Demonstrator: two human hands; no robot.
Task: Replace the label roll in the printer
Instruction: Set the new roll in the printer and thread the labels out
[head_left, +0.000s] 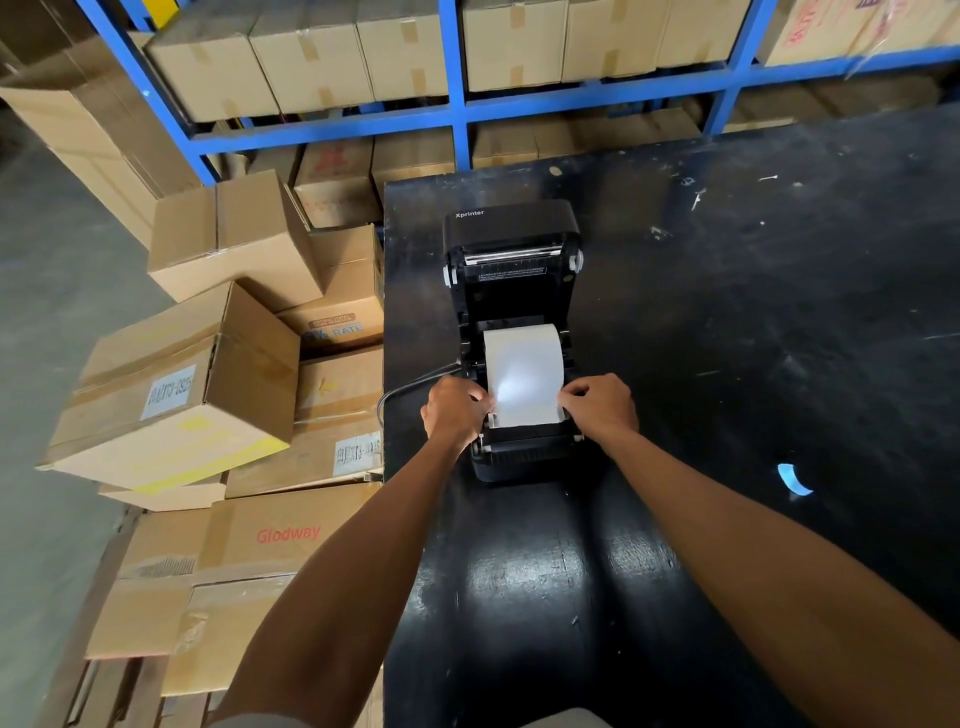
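We see the printer (514, 332) sitting on a black table (727, 312), near its left edge, lid swung up & back w/ the "Xprinter" mark on the raised cover. Its long axis runs away from us, front end nearest us. The label roll (523, 358) lies in the open bay, core axis across the printer, left to right; a white strip is drawn off it toward us, lying flat along the printer's length over the front end. Left hand (452, 410) pinches the strip's left edge w/ fingertips; right hand (597, 408) pinches the right edge the same way, both at the near end of the strip, approx level w/ each other. Both forearms reach in from the bottom of frame. A cable (410, 387) leaves the printer's left side over the table edge. A blue scrap (792, 480) lies on the table well to the right. Cardboard boxes (208, 364) are stacked left of the table; blue shelving (460, 104) w/ more cartons behind.
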